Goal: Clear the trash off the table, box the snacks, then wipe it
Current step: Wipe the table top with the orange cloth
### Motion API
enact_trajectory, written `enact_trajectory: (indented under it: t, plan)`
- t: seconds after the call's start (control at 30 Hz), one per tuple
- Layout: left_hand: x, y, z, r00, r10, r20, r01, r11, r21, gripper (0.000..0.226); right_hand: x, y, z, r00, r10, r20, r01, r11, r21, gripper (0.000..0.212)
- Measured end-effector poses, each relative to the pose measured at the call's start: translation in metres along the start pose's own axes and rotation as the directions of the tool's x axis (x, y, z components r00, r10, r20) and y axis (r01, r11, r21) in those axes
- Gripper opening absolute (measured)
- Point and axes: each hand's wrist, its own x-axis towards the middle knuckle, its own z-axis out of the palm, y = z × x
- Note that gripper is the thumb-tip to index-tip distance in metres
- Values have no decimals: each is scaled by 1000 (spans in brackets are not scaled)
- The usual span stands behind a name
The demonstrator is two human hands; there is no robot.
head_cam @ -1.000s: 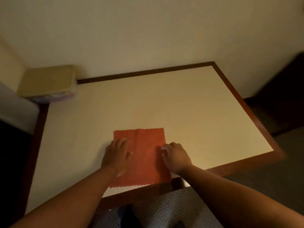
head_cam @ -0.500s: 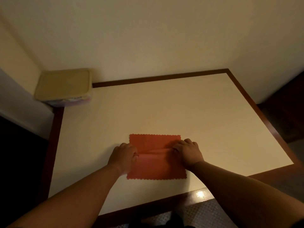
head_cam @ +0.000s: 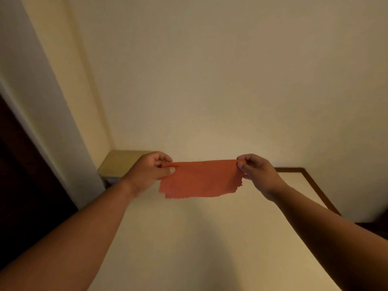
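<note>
Cloth (head_cam: 199, 181), red, hangs over table (head_cam: 210, 244), left hand (head_cam: 147, 171) and right hand (head_cam: 258, 173) pinching its top corners.

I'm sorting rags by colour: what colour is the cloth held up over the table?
Orange-red, plain, with scalloped edges: the cloth shows in the head view.

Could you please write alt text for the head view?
A left hand and a right hand pinch the top corners of a red cloth, holding it stretched above a cream table. A box sits at the far left.
</note>
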Motion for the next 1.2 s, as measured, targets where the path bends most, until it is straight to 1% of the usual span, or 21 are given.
enact_trajectory:
  t: [0.1,0.17,0.2,0.27,0.3,0.33,0.4,0.43,0.5,0.57,0.6,0.63,0.67,0.7,0.73,0.8,0.9,0.93,1.07,1.13,1.2]
  plan:
    - [-5,63,-5,998,53,-28,-58,970,-237,44,17,-57,-14,996,-72,-45,79,982,172,12]
    - [-6,96,-4,995,78,-64,-96,920,-380,39,24,-96,-22,989,-114,-95,136,951,278,24]
    - [-5,105,0,998,45,-49,-61,900,-431,39,26,-107,-23,993,-99,-71,116,940,322,37]
    - [-8,102,10,992,-129,9,119,879,-461,45,21,-114,-19,996,20,85,-46,949,312,57]
    - [-11,94,15,973,-228,24,214,861,-462,44,17,-108,-14,983,96,154,-139,945,295,54]
    - [-13,88,20,956,-291,31,274,851,-449,39,14,-99,-8,971,168,172,-212,936,282,43]
    - [-18,75,25,938,-346,20,323,853,-411,29,10,-79,2,958,271,95,-287,915,283,26]
    - [-18,74,25,934,-357,-2,327,856,-400,25,11,-71,5,956,291,45,-292,914,282,25]
    - [-14,80,25,929,-367,-34,323,855,-405,24,14,-61,11,955,297,-30,-280,927,251,35]
    - [-11,91,24,929,-367,-35,324,858,-398,30,9,-63,22,973,182,-139,-181,983,16,44]
    - [-10,98,26,930,-365,-32,325,862,-389,33,2,-68,29,981,47,-188,-73,988,-135,40]
    - [-8,104,29,931,-364,-36,326,869,-372,36,-6,-74,37,975,-116,-188,71,971,-229,30]
    - [-6,110,32,931,-361,-43,323,875,-360,38,-14,-85,46,958,-257,-127,223,947,-232,19]
    - [-4,115,37,932,-359,-41,324,881,-345,39,-25,-97,55,941,-337,-34,326,928,-179,11]
    - [-2,121,43,936,-352,-19,325,883,-339,41,-34,-108,63,928,-368,64,374,919,-128,9]
    - [-1,132,50,939,-340,56,340,882,-327,55,-42,-121,76,908,-385,165,406,905,-124,17]
    - [-2,145,49,933,-325,153,356,891,-282,77,-39,-127,80,931,-346,116,365,893,-262,40]
    - [-3,149,47,935,-309,171,347,895,-281,80,-38,-128,79,934,-339,108,356,895,-269,40]
    - [-9,158,44,943,-238,231,308,888,-343,64,-36,-133,74,934,-343,101,357,907,-223,6]
    - [-12,160,44,944,-190,269,279,897,-343,53,-36,-141,69,950,-300,88,308,946,-95,20]
    - [-15,160,44,949,-121,291,205,938,-278,45,-35,-148,61,978,-177,109,167,981,98,30]
